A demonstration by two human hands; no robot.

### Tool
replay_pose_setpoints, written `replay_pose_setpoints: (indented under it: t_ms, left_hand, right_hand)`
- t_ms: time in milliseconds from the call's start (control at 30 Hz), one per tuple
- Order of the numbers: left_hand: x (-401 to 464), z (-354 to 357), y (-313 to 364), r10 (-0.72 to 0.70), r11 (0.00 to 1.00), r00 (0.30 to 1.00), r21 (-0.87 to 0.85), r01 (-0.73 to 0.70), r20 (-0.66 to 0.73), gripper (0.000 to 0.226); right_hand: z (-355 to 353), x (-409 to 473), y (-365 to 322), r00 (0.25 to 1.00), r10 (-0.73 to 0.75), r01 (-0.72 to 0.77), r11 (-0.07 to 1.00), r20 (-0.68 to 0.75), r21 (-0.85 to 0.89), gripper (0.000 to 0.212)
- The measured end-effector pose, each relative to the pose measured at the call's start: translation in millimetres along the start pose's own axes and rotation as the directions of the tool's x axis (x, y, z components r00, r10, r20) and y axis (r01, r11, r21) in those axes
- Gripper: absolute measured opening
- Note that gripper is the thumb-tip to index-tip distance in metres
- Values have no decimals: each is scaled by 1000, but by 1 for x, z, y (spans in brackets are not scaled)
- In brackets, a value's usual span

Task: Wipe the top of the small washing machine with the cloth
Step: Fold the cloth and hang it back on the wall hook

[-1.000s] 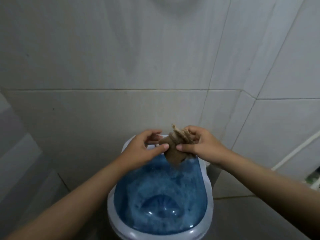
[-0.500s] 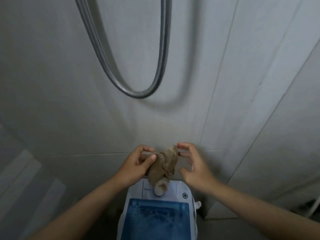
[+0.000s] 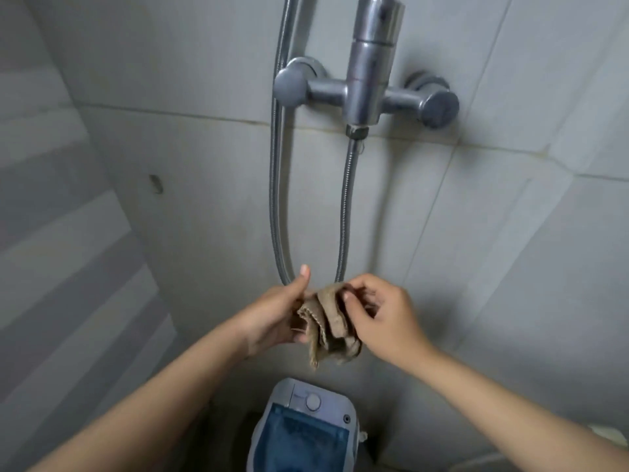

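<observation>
A crumpled brown cloth (image 3: 328, 327) hangs between both hands, well above the machine. My left hand (image 3: 274, 316) grips its left side with the thumb raised. My right hand (image 3: 381, 316) pinches its top right edge with thumb and fingers. The small washing machine (image 3: 306, 427) stands low at the bottom centre; it has a white-grey body, a round knob on the back panel and a translucent blue lid. Its front part is cut off by the frame edge.
A chrome shower mixer (image 3: 367, 90) is mounted on the grey tiled wall (image 3: 510, 250) above the hands. A metal shower hose (image 3: 277, 199) loops down from it to just behind the cloth. The wall corner lies to the left.
The view has tilted upward, bringing the mixer into sight and pushing the machine to the bottom. The cloth rose off the lid; my right hand has closed on it again.
</observation>
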State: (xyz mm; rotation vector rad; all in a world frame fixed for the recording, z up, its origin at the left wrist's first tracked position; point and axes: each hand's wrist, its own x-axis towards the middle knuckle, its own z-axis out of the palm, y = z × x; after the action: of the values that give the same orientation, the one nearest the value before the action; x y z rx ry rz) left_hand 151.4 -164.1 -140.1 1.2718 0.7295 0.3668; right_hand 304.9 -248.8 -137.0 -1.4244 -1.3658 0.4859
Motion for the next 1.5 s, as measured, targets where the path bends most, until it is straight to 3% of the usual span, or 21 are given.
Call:
replay_pose_setpoints:
  t_ms: [67, 200, 300, 367, 467, 567, 667, 733, 833, 933, 1167, 1267, 1333, 1400, 1433, 1500]
  left_hand:
    - [-13, 0, 22, 86, 996, 996, 36, -85, -23, 80]
    - [-34, -3, 52, 236, 937, 969, 279, -209, -67, 62]
    - [-43, -9, 62, 419, 813, 871, 533, -235, -256, 64]
    - [-51, -13, 64, 519, 787, 813, 518, -335, -264, 64]
    - [-61, -22, 68, 555, 761, 805, 517, -391, -208, 56]
    - [-64, -51, 69, 579, 765, 748, 532, -362, -323, 37]
    - [-68, -91, 72, 594, 759, 674, 584, -289, -439, 15]
    - [-72, -115, 77, 636, 704, 615, 677, -215, -466, 9]
    - [-75, -145, 84, 708, 576, 550, 813, -86, -443, 8]
    - [-77, -183, 85, 775, 442, 513, 896, -25, -368, 8]
    - [-69, -263, 87, 822, 173, 539, 982, 71, -184, 18]
    - [-59, -287, 85, 787, -13, 614, 994, 111, -58, 15]
    - [-52, -301, 83, 709, -51, 702, 988, 149, -69, 20]
    - [-39, -319, 82, 680, -109, 732, 981, 163, -46, 30]
    - [-33, -323, 83, 703, -158, 711, 973, 165, -7, 34]
    - [-24, -322, 88, 697, -103, 716, 982, 157, -41, 45]
  right_hand:
    - [-9, 14, -23, 996, 48, -42, 996, -74, 80, 19]
    - [-18, 33, -47, 969, 220, -186, 949, -114, 254, 25]
    - [-13, 42, -58, 968, 218, -186, 955, -122, 229, 23]
    - [0, 48, -65, 976, 196, -178, 969, -93, 175, 24]
    - [25, 59, -77, 983, 180, -175, 976, -24, 129, 26]
    - [46, 74, -87, 986, 154, -159, 985, 69, 70, 23]
    - [63, 86, -96, 984, 70, -55, 994, 165, -95, 10]
    - [79, 92, -104, 970, -60, 107, 976, 234, -192, 13]
    - [107, 100, -114, 878, -274, 400, 871, 394, -284, 14]
    - [142, 116, -112, 778, -340, 555, 767, 528, -323, 13]
    - [204, 170, -108, 734, -229, 591, 680, 640, -435, 30]
    - [228, 190, -105, 748, -219, 627, 545, 626, -557, 31]
    - [243, 200, -103, 760, -284, 647, 428, 585, -631, 32]
    - [251, 210, -98, 751, -330, 657, 288, 572, -696, 34]
    - [252, 215, -95, 745, -340, 654, 206, 574, -728, 35]
    - [257, 226, -82, 729, -361, 656, 126, 581, -744, 33]
